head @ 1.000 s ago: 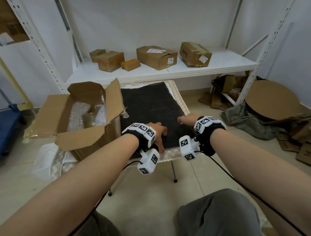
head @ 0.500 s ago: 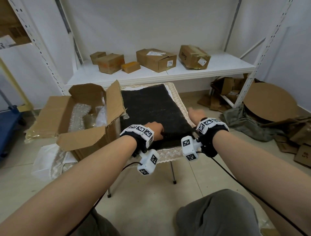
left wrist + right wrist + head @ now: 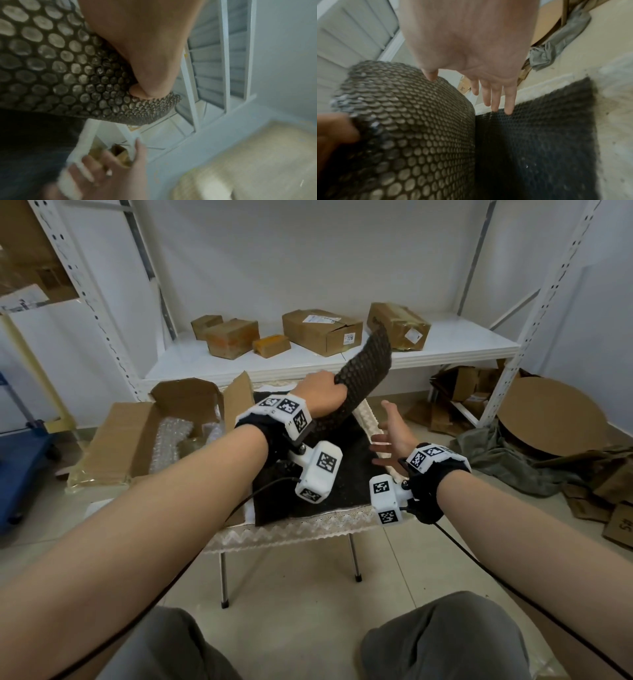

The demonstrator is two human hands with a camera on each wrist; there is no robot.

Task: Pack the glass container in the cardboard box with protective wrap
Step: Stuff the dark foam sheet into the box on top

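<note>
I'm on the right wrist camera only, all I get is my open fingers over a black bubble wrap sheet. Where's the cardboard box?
Observer: The open brown cardboard box sits just left of the black bubble wrap sheet, with its flaps up.
Operator: Anything inside it?
Observer: Clear bubble wrap lies inside. I cannot make out a glass container.
Operator: What's my left hand doing?
Observer: The left hand grips the sheet's edge and holds that part up off the table, in front of the white shelf.
</note>
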